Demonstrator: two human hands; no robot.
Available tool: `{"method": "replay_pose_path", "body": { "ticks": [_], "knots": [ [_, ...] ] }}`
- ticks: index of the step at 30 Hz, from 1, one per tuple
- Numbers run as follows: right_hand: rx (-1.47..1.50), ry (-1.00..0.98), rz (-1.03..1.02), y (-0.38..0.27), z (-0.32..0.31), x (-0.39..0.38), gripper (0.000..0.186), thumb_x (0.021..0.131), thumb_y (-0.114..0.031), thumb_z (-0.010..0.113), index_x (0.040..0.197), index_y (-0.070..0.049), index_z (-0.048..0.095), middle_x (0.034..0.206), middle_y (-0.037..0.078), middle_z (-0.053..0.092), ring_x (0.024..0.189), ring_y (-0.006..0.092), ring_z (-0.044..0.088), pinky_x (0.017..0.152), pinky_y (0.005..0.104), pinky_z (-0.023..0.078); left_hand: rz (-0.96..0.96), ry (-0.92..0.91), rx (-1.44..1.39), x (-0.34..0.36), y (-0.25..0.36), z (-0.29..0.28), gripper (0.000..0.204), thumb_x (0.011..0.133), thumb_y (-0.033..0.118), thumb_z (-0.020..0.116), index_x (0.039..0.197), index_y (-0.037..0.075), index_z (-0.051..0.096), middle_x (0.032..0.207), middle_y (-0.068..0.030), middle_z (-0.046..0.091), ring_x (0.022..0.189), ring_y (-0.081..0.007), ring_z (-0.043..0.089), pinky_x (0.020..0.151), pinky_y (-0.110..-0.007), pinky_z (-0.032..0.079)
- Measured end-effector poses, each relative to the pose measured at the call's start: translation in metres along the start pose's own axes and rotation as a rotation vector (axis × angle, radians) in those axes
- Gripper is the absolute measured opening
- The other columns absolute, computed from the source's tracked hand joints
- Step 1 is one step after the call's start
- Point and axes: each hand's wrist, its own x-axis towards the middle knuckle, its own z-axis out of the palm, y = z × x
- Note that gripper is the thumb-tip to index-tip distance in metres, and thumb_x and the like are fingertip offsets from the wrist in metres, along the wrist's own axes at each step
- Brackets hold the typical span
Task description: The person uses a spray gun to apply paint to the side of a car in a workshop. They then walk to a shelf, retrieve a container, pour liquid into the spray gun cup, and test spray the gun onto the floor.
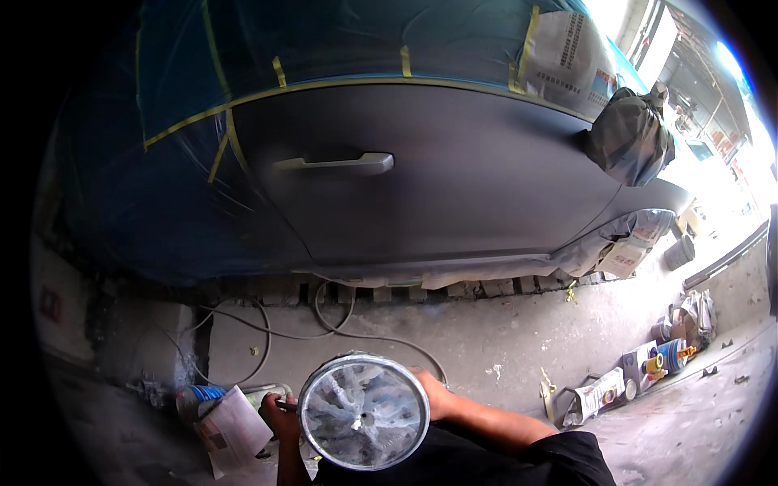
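A round paint cup [364, 415] with a grey-smeared lid and a small centre hole hangs close below the view. Against its right rim is my right hand [431, 394], closed at the cup, its fingers mostly hidden behind it. On the other side my left hand [281, 419] is closed around a short dark rod-like part [286, 405] that sticks out beside the cup; whether the two are joined I cannot tell. Beyond them stands a car door [438, 178], matt grey, with a light-coloured handle [340, 163]. Whatever is under the cup is hidden.
Masking film [324, 49] and yellow tape surround the door; a wrapped mirror [632, 134] juts out at right. A grey hose [381, 337] loops over the floor. Cans and boxes [640, 364] line the right side. Papers [235, 429] and a blue can [198, 395] sit at left.
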Motion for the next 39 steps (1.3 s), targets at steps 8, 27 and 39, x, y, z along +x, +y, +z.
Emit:
{"method": "replay_pose_path", "body": {
  "ticks": [8, 27, 39],
  "knots": [
    [0.051, 0.006, 0.033, 0.004, -0.021, -0.002, 0.050, 0.076, -0.011, 0.063, 0.121, 0.005, 0.048, 0.124, 0.023, 0.050, 0.114, 0.0393, 0.050, 0.095, 0.0410, 0.041, -0.022, -0.124, 0.035, 0.006, 0.002, 0.020, 0.035, 0.078, 0.023, 0.070, 0.102, 0.003, 0.054, 0.097, -0.0183, 0.058, 0.086, -0.0271, 0.059, 0.072, -0.036, 0.047],
    [0.066, -0.065, -0.043, 0.037, 0.013, 0.064, 0.051, 0.073, -0.004, 0.060, 0.122, 0.002, 0.048, 0.120, 0.021, 0.053, 0.109, 0.0395, 0.052, 0.089, 0.0420, 0.045, -0.227, -0.063, -0.144, 0.034, -0.081, 0.022, 0.040, 0.080, 0.025, 0.070, 0.111, 0.006, 0.052, 0.110, -0.0165, 0.053, 0.089, -0.0247, 0.058, 0.072, -0.033, 0.048],
    [0.082, -0.161, -0.048, 0.034, 0.166, 0.220, 0.049, 0.073, -0.001, 0.058, 0.121, 0.002, 0.049, 0.120, 0.022, 0.053, 0.110, 0.0400, 0.051, 0.093, 0.0417, 0.043, -0.364, 0.084, -0.444, 0.121, -0.272, -0.041, 0.038, 0.083, 0.022, 0.067, 0.110, 0.002, 0.049, 0.104, -0.0140, 0.053, 0.087, -0.0242, 0.054, 0.074, -0.038, 0.045]
  ]
}}
